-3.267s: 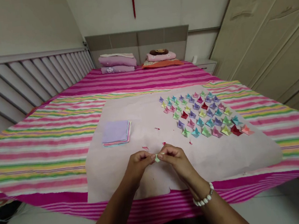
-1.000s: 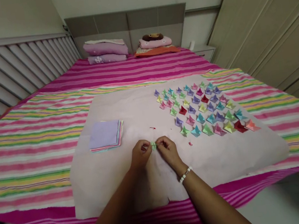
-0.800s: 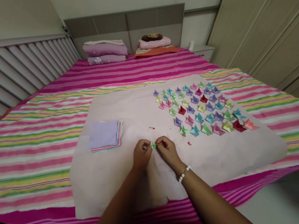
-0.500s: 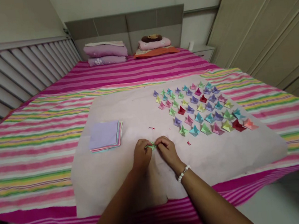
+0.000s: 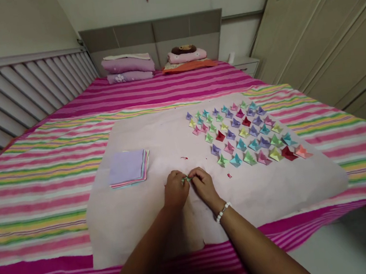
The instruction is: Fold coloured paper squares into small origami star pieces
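My left hand (image 5: pixel 175 190) and my right hand (image 5: pixel 202 184) meet over a pale pink sheet (image 5: pixel 139 213) spread on the bed. Both pinch one small green folded paper piece (image 5: pixel 186 179) between their fingertips, low against the sheet. A bead bracelet (image 5: pixel 222 211) circles my right wrist. A stack of square coloured papers (image 5: pixel 128 167), lilac on top, lies to the left of my hands. Rows of several small folded paper shapes (image 5: pixel 246 134) in many colours lie to the right and beyond.
The bed has a pink striped cover (image 5: pixel 40 172). Tiny red paper scraps (image 5: pixel 229 175) lie near my hands. Folded bedding (image 5: pixel 128 66) and a pillow (image 5: pixel 186 57) sit at the headboard. A slatted rail (image 5: pixel 14 100) runs on the left, wardrobe doors (image 5: pixel 330 34) on the right.
My hands have moved away from me and lower onto the sheet. The green piece has gone from a raised shape to a flatter one pressed between my fingertips.
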The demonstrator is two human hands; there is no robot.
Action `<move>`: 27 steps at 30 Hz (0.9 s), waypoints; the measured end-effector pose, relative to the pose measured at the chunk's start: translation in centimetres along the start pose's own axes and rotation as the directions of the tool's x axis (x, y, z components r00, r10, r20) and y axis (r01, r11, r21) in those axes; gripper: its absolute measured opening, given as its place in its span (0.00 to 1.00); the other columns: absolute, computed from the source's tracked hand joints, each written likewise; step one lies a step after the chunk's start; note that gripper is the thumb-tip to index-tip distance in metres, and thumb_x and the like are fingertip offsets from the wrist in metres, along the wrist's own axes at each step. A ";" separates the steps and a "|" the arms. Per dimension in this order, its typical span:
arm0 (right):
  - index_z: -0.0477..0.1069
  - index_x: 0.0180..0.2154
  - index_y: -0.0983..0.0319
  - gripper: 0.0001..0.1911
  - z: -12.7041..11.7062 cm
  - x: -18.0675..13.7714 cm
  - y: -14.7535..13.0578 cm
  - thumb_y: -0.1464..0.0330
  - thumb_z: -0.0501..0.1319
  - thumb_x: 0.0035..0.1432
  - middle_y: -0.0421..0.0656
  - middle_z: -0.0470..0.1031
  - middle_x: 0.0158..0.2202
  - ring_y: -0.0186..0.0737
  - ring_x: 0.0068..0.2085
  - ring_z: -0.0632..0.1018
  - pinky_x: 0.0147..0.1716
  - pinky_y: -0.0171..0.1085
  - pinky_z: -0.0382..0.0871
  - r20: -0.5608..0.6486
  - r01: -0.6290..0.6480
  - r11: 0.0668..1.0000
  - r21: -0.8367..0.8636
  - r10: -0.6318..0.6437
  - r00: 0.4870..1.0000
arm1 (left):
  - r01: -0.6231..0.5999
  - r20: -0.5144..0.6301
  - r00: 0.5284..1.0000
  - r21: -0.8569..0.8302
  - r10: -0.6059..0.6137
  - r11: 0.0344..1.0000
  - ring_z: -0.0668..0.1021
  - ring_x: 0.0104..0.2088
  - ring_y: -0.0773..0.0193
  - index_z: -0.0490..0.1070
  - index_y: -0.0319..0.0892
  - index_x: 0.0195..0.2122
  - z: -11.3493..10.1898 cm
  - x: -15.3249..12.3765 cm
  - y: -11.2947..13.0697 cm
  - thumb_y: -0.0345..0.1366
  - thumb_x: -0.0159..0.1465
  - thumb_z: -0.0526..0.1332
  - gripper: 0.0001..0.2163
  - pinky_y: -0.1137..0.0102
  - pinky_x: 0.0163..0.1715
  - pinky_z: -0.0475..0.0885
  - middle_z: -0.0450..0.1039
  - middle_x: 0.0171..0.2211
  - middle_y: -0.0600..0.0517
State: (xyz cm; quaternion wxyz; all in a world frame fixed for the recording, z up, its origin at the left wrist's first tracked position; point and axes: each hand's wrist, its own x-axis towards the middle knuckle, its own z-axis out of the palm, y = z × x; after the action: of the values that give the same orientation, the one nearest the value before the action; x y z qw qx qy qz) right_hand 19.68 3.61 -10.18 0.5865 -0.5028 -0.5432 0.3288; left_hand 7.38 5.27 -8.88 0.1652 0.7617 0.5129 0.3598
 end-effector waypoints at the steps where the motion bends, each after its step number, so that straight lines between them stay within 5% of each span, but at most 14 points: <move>1: 0.68 0.26 0.59 0.08 0.0 0.0 0.0 0.75 0.52 0.49 0.39 0.68 0.28 0.39 0.32 0.70 0.34 0.37 0.64 0.001 0.004 1.000 -0.006 -0.004 1.000 | -0.002 0.005 1.000 -0.001 0.002 1.000 0.73 0.40 0.56 0.73 0.42 0.31 0.0 -0.1 -0.1 0.22 0.52 0.57 0.10 0.61 0.43 0.70 0.69 0.35 0.47; 10: 0.68 0.28 0.60 0.09 -0.1 -0.1 0.1 0.76 0.51 0.50 0.41 0.68 0.29 0.39 0.33 0.71 0.34 0.37 0.65 0.042 0.110 0.988 -0.108 -0.106 0.993 | -0.008 0.020 1.000 -0.062 0.009 0.998 0.74 0.36 0.60 0.74 0.41 0.31 -0.4 -0.1 -0.9 0.24 0.57 0.56 0.08 0.65 0.38 0.72 0.70 0.34 0.48; 21: 0.72 0.36 0.61 0.13 -1.8 -0.6 -1.8 0.79 0.54 0.54 0.45 0.69 0.34 0.43 0.37 0.70 0.37 0.39 0.67 0.379 0.377 0.838 -0.395 -0.224 0.898 | -0.032 -0.012 0.999 -0.146 0.031 0.989 0.75 0.33 0.63 0.73 0.40 0.28 -0.8 0.2 -1.5 0.23 0.56 0.57 0.07 0.68 0.33 0.73 0.71 0.31 0.50; 27: 0.72 0.33 0.62 0.10 -2.0 0.1 -2.2 0.80 0.54 0.56 0.44 0.70 0.31 0.41 0.34 0.71 0.35 0.37 0.66 0.416 0.387 0.788 -0.478 -0.185 0.890 | -0.051 -0.041 0.998 -0.172 0.045 0.984 0.77 0.35 0.63 0.73 0.41 0.31 -0.4 0.0 -1.9 0.25 0.57 0.57 0.07 0.68 0.34 0.75 0.72 0.33 0.49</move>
State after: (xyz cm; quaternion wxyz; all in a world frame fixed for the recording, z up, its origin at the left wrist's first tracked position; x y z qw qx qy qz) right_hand 21.29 2.56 -7.84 0.3554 -0.4936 -0.7798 0.1480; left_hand 5.84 6.02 -9.74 0.2123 0.7498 0.4642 0.4210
